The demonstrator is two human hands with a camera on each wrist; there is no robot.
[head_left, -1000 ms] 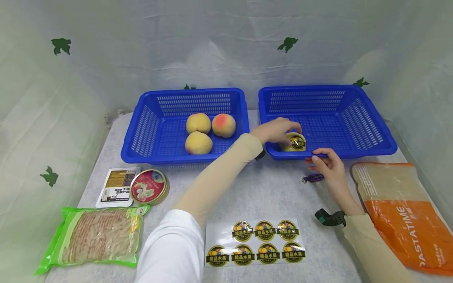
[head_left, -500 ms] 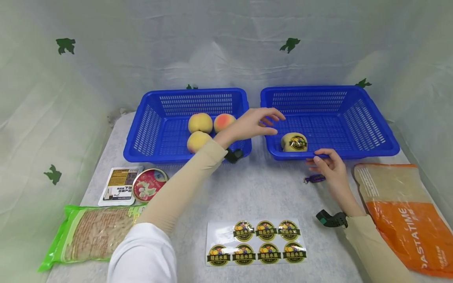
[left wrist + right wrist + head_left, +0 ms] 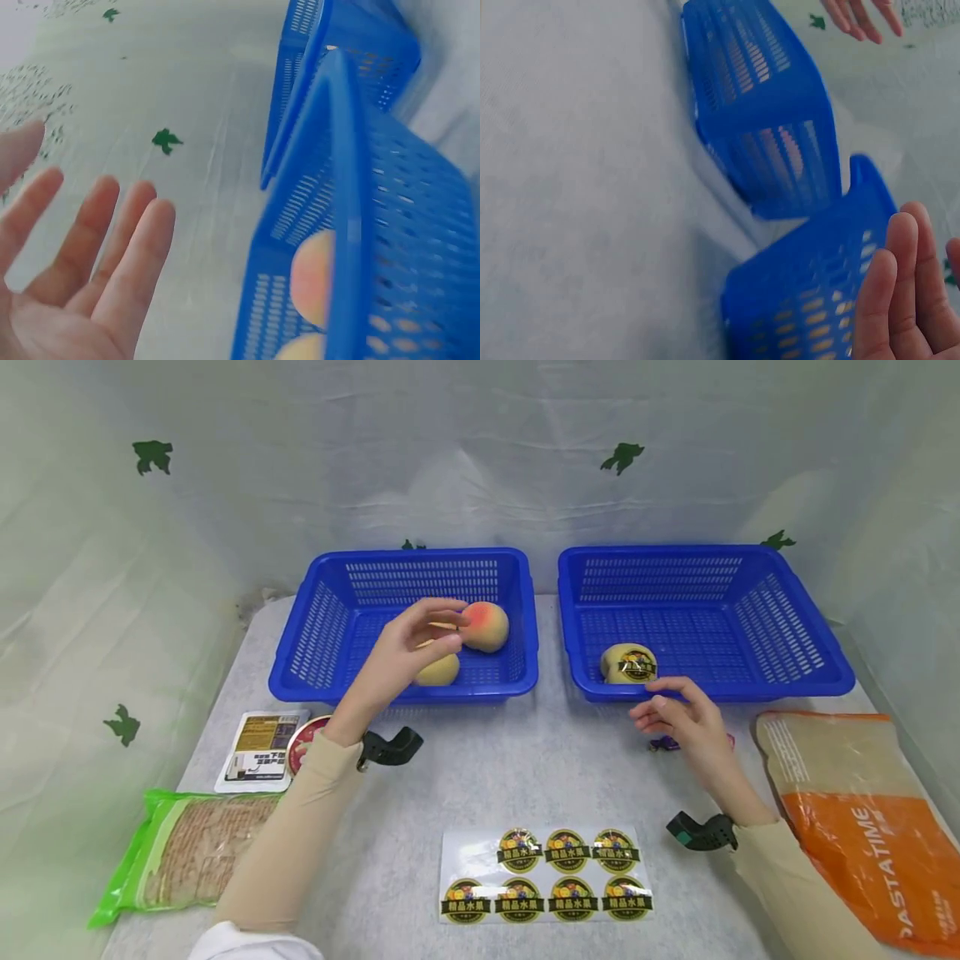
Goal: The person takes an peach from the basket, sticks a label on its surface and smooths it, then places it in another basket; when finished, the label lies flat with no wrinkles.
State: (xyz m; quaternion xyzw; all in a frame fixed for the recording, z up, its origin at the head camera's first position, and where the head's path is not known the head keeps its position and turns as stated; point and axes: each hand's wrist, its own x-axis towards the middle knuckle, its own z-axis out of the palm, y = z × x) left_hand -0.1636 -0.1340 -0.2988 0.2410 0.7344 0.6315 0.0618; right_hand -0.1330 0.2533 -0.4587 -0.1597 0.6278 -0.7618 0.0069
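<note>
My left hand (image 3: 408, 647) hovers over the front of the left blue basket (image 3: 292, 685), fingers spread loosely with nothing in them. Behind and below it lie a yellow peach (image 3: 438, 670), a red-tinged peach (image 3: 486, 627) and a third peach mostly hidden by the fingers. In the right blue basket (image 3: 813, 681), one peach (image 3: 617, 662) bears a round black-and-gold sticker (image 3: 637, 666). Just in front of that basket's rim is my right hand (image 3: 682, 718), its fingers relaxed and bent, holding nothing. A purple wrapped candy (image 3: 663, 743) lies on the table partly behind it.
A sheet of round stickers (image 3: 547, 877) lies at the front middle. On the left are a green-edged food bag (image 3: 202, 852), a white-and-brown packet (image 3: 258, 752) and a red round tin (image 3: 300, 743), partly covered by the arm. An orange pasta bag (image 3: 862, 827) is at the right.
My left hand has let go of the stickered peach in the right basket and moved left over the left basket. My right hand has come off the right basket's rim.
</note>
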